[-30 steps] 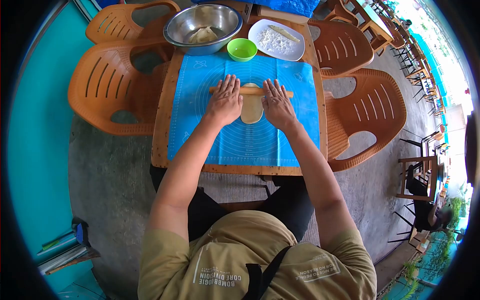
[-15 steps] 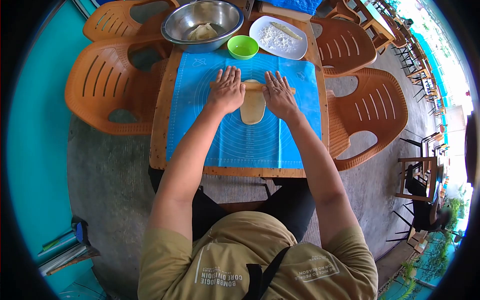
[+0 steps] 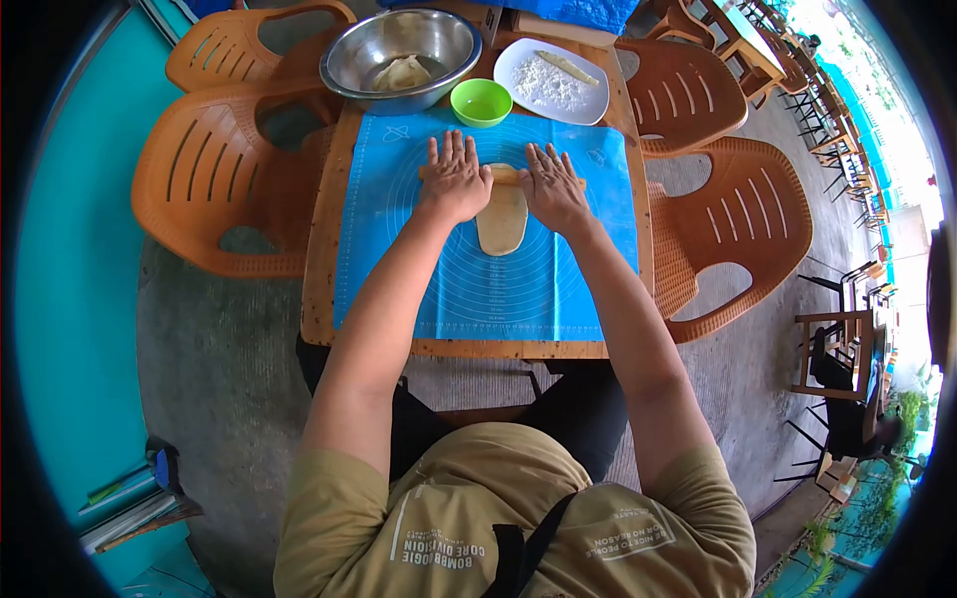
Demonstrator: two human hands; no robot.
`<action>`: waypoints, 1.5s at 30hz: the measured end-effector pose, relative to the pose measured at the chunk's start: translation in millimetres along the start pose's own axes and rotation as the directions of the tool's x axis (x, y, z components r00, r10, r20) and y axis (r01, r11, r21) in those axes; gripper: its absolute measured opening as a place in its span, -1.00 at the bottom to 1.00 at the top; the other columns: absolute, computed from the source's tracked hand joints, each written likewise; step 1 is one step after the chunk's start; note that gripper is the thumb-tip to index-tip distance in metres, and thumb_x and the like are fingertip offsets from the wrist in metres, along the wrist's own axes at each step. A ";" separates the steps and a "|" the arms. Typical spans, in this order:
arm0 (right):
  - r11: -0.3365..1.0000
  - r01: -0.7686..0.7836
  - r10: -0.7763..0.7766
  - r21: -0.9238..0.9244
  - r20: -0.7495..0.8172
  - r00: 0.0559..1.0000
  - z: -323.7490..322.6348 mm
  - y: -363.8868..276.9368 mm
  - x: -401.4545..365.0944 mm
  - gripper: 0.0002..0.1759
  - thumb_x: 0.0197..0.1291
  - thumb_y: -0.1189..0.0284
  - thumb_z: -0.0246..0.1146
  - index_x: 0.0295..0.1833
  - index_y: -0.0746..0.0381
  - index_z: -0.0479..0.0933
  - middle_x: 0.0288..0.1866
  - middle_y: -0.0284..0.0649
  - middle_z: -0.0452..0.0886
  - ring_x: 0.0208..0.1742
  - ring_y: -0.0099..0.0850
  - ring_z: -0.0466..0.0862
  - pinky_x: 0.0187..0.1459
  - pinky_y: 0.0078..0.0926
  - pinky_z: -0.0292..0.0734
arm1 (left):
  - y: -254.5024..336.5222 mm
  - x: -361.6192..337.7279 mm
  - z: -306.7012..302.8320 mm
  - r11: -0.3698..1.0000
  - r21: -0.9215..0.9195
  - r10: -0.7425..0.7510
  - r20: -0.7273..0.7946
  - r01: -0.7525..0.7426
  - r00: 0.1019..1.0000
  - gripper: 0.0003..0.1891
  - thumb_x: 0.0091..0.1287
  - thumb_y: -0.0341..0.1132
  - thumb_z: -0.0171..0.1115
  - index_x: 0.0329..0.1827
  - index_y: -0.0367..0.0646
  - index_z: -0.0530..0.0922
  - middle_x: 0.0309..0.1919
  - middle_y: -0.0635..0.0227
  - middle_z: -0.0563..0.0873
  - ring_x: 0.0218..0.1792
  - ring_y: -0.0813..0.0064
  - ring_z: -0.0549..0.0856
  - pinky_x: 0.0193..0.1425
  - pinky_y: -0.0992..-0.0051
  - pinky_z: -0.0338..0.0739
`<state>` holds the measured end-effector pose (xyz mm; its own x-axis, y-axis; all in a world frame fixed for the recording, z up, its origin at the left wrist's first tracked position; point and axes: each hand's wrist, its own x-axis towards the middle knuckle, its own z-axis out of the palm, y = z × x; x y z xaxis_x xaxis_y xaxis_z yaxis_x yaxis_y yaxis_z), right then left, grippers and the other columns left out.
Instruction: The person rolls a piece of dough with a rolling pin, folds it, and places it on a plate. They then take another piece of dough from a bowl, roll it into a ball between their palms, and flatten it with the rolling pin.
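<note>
A strip of flattened dough lies lengthwise on the blue baking mat, its rounded near end toward me. Across its far part runs a thin wooden rolling pin. My left hand rests palm down on the pin's left end, fingers stretched forward. On the right end lies my right hand, also flat with its fingers extended. Both palms cover most of the pin's ends. A short stretch of the pin shows between my thumbs.
Beyond the mat stand a steel bowl with dough in it, a small green bowl, and a white plate bearing flour and a dough strip. Orange chairs flank the wooden table. Farther right, a person sits near other tables.
The view has tilted slightly, so the table and bowls appear a little lower. Both hands remain flat on the rolling pin, with hardly any movement over the dough.
</note>
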<state>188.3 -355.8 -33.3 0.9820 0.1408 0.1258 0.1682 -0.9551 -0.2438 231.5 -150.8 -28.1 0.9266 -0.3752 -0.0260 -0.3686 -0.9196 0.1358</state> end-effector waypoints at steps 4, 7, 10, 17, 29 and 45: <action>1.000 0.028 -0.028 0.011 -0.059 0.998 -5.5 -2.5 -5.5 -0.30 0.72 0.13 -0.11 0.72 0.37 0.25 0.77 0.09 0.28 0.82 0.07 0.16 0.80 0.06 -0.08 | -3.5 -4.1 6.3 0.999 -0.022 0.030 -0.081 -0.032 0.996 -0.24 0.72 0.00 -0.24 0.77 -0.44 0.09 0.78 -0.17 0.12 0.81 -0.03 0.04 0.87 -0.06 -0.23; 0.992 0.111 -0.099 0.055 -0.183 0.978 -12.8 -12.4 -24.0 -0.34 0.68 0.22 -0.02 0.69 0.38 0.29 0.76 0.10 0.30 0.81 0.08 0.18 0.79 0.07 -0.03 | -9.9 -22.7 1.0 0.989 -0.072 0.113 -0.221 -0.132 0.969 -0.28 0.70 -0.09 -0.13 0.75 -0.44 0.13 0.77 -0.17 0.17 0.80 -0.04 0.08 0.87 -0.06 -0.16; 0.987 0.158 -0.154 0.017 -0.152 0.976 -11.1 -22.3 -50.2 -0.37 0.64 0.31 0.03 0.69 0.37 0.31 0.76 0.09 0.30 0.80 0.05 0.20 0.80 0.04 -0.01 | -11.4 -56.4 0.2 0.969 -0.073 0.207 -0.287 -0.237 0.935 -0.32 0.69 -0.18 -0.05 0.74 -0.43 0.17 0.75 -0.15 0.21 0.80 -0.03 0.09 0.87 -0.03 -0.11; 0.995 0.093 -0.086 0.041 -0.151 0.985 -0.5 -30.4 -62.9 -0.34 0.66 0.28 0.01 0.73 0.36 0.25 0.80 0.03 0.23 0.83 -0.02 0.13 0.81 -0.02 -0.02 | -12.8 -75.4 13.5 0.962 -0.066 0.235 -0.282 -0.263 0.930 -0.36 0.70 -0.20 -0.06 0.71 -0.43 0.24 0.76 -0.08 0.22 0.80 0.09 0.12 0.89 0.08 -0.07; 0.997 0.073 -0.072 0.009 -0.105 0.992 -3.6 -22.6 -39.8 -0.31 0.67 0.25 0.02 0.76 0.33 0.20 0.82 0.02 0.19 0.84 -0.02 0.10 0.82 -0.01 -0.07 | -10.6 -47.3 0.9 0.979 -0.104 0.162 -0.123 -0.175 0.979 -0.32 0.72 -0.11 -0.19 0.73 -0.42 0.21 0.77 -0.04 0.21 0.80 0.09 0.11 0.90 0.11 -0.10; 0.999 0.035 -0.034 0.012 -0.064 0.997 4.3 -3.5 9.1 -0.31 0.72 0.16 -0.10 0.75 0.34 0.20 0.80 0.03 0.25 0.85 0.02 0.08 0.82 0.02 -0.13 | -16.2 2.2 1.0 0.989 -0.079 0.120 -0.037 -0.123 0.992 -0.26 0.71 -0.03 -0.21 0.77 -0.42 0.09 0.81 -0.06 0.08 0.83 0.07 -0.02 0.90 0.11 -0.18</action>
<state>197.1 -350.1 -35.5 0.9682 0.1563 0.1955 0.2034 -0.9465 -0.2504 239.5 -136.9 -31.4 0.8777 -0.4785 0.0267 -0.4724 -0.8546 0.2155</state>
